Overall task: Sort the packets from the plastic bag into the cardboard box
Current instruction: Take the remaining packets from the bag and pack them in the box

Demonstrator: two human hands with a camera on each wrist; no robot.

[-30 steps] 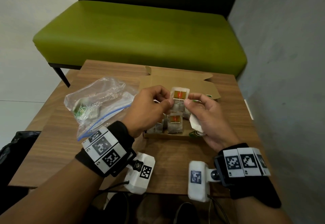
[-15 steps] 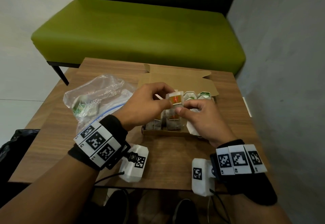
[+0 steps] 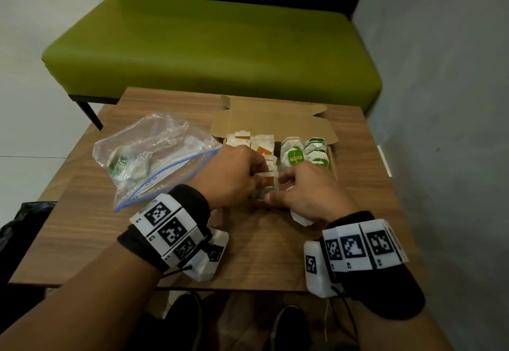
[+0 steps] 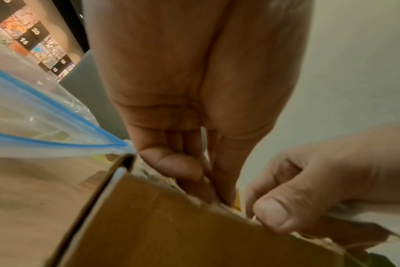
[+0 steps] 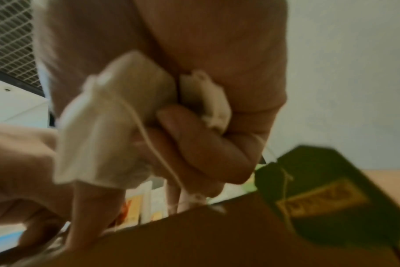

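Cardboard box (image 3: pixel 275 119) sitting open on the counter (image 3: pixel 259 243), both hands working inside.
Left hand (image 3: pixel 234 174) is pinching an orange-labelled packet (image 3: pixel 267 179) into its row; right hand (image 3: pixel 311 193) is clutching white packets (image 5: pixel 117 126); plastic bag (image 3: pixel 154 155) is lying left.

Both forearms are reaching forward, wrists banded. The left hand (image 3: pixel 234 177) is pinching downward with fingers bunched together. The right hand (image 3: pixel 308 193) is curling its last fingers into the palm (thumb (image 4: pixel 272 215) and forefinger are extending down beside the left).
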